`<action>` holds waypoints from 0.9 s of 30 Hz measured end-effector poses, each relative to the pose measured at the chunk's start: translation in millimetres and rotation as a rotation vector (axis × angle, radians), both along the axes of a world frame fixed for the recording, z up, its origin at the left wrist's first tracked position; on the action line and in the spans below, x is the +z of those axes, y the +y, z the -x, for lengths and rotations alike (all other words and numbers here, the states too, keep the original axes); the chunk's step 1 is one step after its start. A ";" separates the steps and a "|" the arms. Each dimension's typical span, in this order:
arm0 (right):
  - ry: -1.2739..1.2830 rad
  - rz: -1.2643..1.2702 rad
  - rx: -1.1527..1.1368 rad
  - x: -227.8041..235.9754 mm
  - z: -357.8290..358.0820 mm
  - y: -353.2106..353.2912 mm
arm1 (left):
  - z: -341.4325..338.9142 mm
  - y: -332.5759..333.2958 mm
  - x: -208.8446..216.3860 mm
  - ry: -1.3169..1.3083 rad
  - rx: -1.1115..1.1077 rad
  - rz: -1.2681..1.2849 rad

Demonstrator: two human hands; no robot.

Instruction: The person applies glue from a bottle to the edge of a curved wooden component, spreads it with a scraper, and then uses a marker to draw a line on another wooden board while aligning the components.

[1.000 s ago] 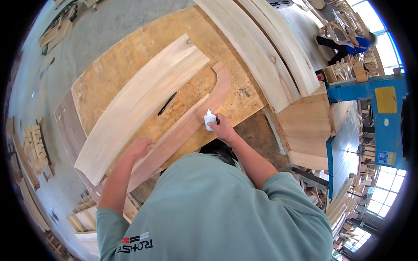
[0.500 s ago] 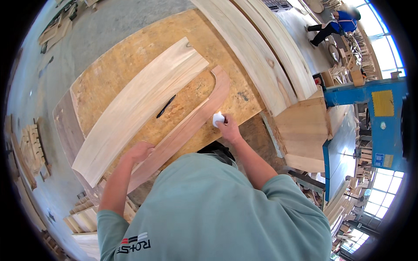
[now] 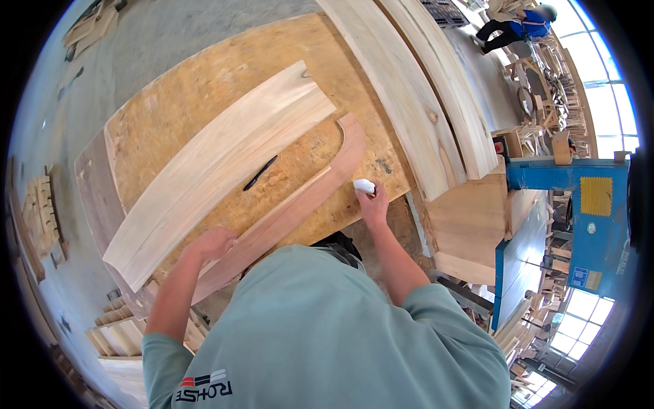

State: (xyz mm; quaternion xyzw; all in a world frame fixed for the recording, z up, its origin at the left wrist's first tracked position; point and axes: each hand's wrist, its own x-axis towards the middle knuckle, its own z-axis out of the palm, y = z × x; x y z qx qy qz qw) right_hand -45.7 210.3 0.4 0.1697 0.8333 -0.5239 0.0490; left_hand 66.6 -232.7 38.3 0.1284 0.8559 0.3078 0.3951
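A curved reddish-brown wooden strip (image 3: 293, 198) with a hooked far end lies slanting across the workbench. My left hand (image 3: 211, 243) is at its left edge near the lower end, fingers closed together against the wood. Beyond the strip's right edge, my right hand (image 3: 372, 204) pinches a small white lump (image 3: 364, 185), too small to name surely, just over the bench. A wide pale wooden board (image 3: 218, 170) lies to the left of the strip. Between board and strip rests a black pen (image 3: 260, 173).
The yellowish workbench top (image 3: 184, 95) carries these pieces. Long thick planks (image 3: 415, 102) run along its right side, above a wooden box (image 3: 470, 218). A blue machine (image 3: 599, 225) stands at the right. Another person (image 3: 521, 28) is at the far right. Wood stacks (image 3: 126, 334) sit lower left.
My right hand has shifted slightly right, away from the strip, with the white lump. My left hand stays at the strip's edge. The view has moved a little; the other person's pose differs.
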 end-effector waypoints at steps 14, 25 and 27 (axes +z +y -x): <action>-0.237 -0.070 0.371 37.5 -50.2 -36.1 | 12.8 -1.8 13.4 -0.145 0.014 -0.031; -0.589 0.350 0.290 6.7 -5.9 -129.8 | 13.3 -11.0 -6.7 -0.115 -0.011 -0.136; -0.591 0.379 0.276 9.1 -5.7 -131.4 | 12.7 -11.7 -3.9 -0.147 0.016 -0.127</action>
